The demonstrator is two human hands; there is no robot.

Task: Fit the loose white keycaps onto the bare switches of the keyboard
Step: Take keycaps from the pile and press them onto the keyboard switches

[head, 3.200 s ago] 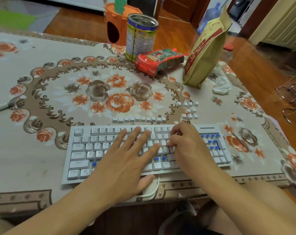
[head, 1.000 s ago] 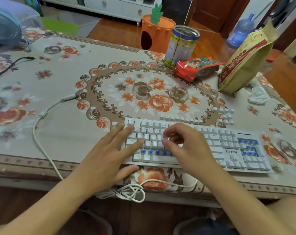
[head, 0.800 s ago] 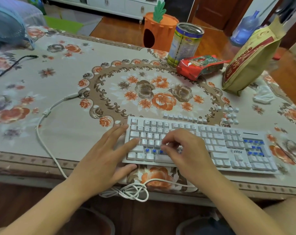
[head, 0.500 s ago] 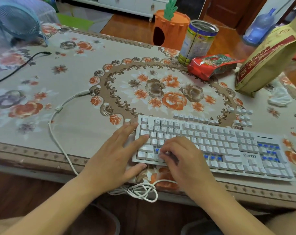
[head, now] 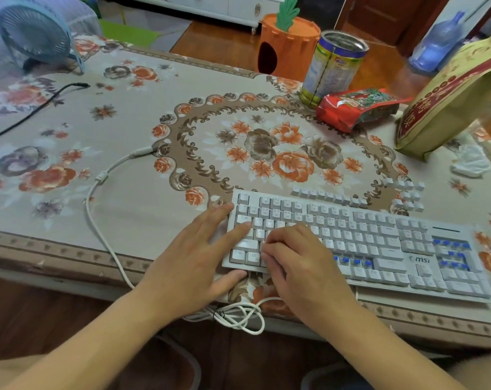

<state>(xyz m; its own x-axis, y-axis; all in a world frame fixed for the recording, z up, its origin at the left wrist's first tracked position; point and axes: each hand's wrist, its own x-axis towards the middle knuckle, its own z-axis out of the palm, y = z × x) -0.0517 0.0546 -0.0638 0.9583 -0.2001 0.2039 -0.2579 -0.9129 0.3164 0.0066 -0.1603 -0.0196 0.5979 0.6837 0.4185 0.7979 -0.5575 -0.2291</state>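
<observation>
- Keyboard (head: 379, 243) at counter (head: 126, 192) edge; loose keycaps (head: 328, 197) just behind it.
- Left hand (head: 199, 263) flat, fingers straight, steadying left end.
- Right hand (head: 298, 263) curled over bottom-left rows; held cap not visible.
- Advice: square cap over stem, press straight down; blue switches (head: 351, 261) remain bare.

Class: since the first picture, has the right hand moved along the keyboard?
Yes. The right hand moved from mid-keyboard toward its left end, nearer the left hand.

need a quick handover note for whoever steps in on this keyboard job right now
Left hand: flat, fingers straight, steadying the keyboard's left end.
Right hand: fingers curled down on the lower-left keys; whether it holds a keycap is hidden.
Done: most keys are capped.
Left: blue bare switches in the bottom row and on the numpad.
Loose keycaps lie in a row behind the keyboard, with another cluster to the right.
</observation>
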